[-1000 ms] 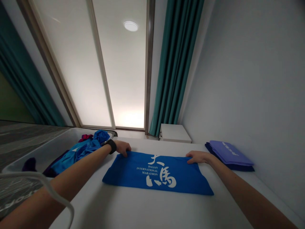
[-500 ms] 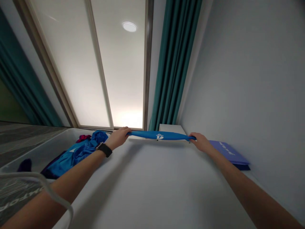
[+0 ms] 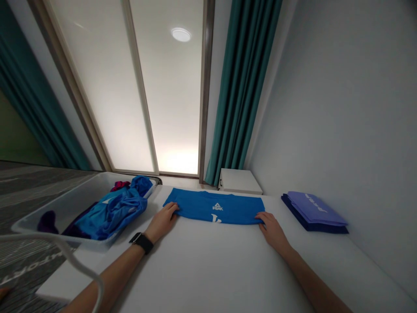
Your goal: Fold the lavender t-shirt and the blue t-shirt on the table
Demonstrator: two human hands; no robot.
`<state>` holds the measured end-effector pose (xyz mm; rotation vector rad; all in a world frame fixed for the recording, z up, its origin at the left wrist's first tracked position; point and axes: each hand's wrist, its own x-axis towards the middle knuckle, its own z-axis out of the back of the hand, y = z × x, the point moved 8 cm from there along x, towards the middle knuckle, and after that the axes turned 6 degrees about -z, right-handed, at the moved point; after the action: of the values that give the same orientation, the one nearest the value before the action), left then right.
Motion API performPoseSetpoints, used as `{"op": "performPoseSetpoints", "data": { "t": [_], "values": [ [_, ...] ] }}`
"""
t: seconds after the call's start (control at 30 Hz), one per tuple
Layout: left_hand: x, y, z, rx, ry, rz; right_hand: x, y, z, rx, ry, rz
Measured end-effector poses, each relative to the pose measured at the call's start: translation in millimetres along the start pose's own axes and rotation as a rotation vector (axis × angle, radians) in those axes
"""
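Observation:
A folded blue T-shirt (image 3: 215, 206) with a small white logo lies flat on the white table (image 3: 208, 269), towards its far edge. My left hand (image 3: 162, 221), a black watch on its wrist, rests at the shirt's near left corner with the fingers pinching the fold. At the near right corner my right hand (image 3: 272, 227) grips the same folded edge. Both arms reach forward over the table.
A white tub (image 3: 70, 204) at the left holds a heap of blue and dark clothes (image 3: 110, 208). Folded purple and navy garments (image 3: 314, 211) are stacked at the right by the wall. A small white cabinet (image 3: 239, 180), teal curtains and a window stand behind.
The shirt was lying open with large lettering, then both hands lifted its near edge and carried it away. Now it lies folded in half, and both hands have come back to the new near edge.

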<state>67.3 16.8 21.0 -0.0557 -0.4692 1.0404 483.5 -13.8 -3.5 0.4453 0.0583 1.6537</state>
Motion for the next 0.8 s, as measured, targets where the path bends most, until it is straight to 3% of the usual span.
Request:
{"op": "performPoseSetpoints", "data": {
  "t": [0.37, 0.53, 0.67, 0.8],
  "values": [
    [-18, -8, 5.3, 0.072, 0.022, -0.025, -12, 2, 3, 0.007, -0.032, 0.019],
    [-37, -30, 19.5, 0.2, 0.026, -0.125, -34, 7, 11, -0.086, -0.041, 0.066],
    [-29, -59, 28.4, 0.272, 0.029, -0.163, -35, 33, 20, -0.226, -0.042, 0.088],
    [11, -90, 6.5, 0.253, 0.051, -0.17, -6, 82, 11, -0.213, 0.041, 0.03]
  ]
}}
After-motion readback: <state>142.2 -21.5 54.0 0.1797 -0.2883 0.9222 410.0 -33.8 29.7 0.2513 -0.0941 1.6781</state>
